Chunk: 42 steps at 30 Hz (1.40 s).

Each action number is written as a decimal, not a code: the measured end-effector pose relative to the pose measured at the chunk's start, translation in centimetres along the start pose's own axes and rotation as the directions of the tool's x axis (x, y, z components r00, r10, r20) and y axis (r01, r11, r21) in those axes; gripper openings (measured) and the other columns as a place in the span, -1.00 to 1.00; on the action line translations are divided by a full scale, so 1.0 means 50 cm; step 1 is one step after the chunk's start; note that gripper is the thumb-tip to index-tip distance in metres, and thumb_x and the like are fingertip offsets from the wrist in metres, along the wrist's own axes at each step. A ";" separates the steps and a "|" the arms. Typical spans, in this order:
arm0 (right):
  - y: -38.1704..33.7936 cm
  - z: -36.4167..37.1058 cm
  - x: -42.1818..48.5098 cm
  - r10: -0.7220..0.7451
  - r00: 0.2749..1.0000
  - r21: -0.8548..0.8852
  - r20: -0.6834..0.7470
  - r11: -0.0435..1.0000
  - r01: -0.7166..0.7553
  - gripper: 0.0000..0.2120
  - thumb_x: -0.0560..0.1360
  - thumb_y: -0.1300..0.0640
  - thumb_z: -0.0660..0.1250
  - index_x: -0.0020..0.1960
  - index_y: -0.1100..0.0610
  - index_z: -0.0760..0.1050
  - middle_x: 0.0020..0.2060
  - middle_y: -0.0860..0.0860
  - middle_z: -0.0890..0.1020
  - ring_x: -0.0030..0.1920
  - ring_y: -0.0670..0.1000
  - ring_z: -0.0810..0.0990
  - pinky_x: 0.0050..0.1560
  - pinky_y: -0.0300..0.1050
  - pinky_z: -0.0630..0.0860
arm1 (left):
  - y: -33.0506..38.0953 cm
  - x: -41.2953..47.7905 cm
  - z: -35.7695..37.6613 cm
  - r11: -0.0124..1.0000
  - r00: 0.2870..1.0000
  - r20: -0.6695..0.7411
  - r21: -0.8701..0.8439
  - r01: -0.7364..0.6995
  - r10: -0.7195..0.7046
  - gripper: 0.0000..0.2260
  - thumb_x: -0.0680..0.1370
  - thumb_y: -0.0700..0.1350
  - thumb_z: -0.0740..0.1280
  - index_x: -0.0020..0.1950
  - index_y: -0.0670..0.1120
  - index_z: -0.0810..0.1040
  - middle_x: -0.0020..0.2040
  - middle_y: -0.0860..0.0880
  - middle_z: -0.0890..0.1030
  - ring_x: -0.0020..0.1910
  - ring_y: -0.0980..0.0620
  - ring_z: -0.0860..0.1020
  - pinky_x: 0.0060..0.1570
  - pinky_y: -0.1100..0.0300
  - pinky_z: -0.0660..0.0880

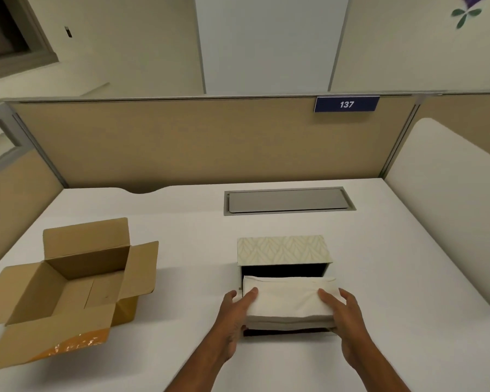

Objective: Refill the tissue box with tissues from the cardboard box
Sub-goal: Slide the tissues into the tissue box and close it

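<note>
A stack of white tissues (pixel 290 302) is held at both ends between my left hand (pixel 234 315) and my right hand (pixel 343 315). Its far end sits inside the open tissue box (pixel 283 250), which has a pale leaf pattern and a dark interior. The near part of the stack sticks out over the box's front edge. An open brown cardboard box (pixel 77 281) stands on the left of the white desk (pixel 181 222), flaps spread, and looks empty inside.
A grey cable hatch (pixel 289 200) is set in the desk behind the tissue box. A beige partition (pixel 181 142) with a blue "137" sign (pixel 346 104) closes the back. A white panel (pixel 447 193) borders the right side.
</note>
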State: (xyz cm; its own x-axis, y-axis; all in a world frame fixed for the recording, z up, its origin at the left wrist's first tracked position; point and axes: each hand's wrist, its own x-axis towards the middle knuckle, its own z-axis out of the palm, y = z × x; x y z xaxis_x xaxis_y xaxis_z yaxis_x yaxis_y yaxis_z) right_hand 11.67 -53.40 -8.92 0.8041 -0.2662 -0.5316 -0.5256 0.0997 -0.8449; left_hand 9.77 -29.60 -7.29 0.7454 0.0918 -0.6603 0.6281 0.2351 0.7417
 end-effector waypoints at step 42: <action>0.016 0.030 0.080 -0.036 0.999 -0.051 0.014 0.998 0.037 -0.45 0.52 -0.01 0.41 0.44 -0.07 0.28 0.45 0.05 0.37 0.23 0.05 0.40 0.13 -0.02 0.36 | -0.018 0.062 0.015 0.987 0.994 -0.012 0.113 -0.110 0.113 -0.38 0.58 0.17 0.25 0.57 0.06 0.09 0.54 0.01 0.32 0.40 -0.03 0.37 0.45 -0.05 0.31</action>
State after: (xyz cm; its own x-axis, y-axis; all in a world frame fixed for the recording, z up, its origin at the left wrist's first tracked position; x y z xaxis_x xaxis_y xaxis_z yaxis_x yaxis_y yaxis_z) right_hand 14.88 -52.94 -11.83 0.8263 -0.2563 -0.5016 -0.5093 0.0404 -0.8596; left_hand 11.68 -30.25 -9.95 0.8086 0.1292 -0.5740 0.5631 0.1124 0.8187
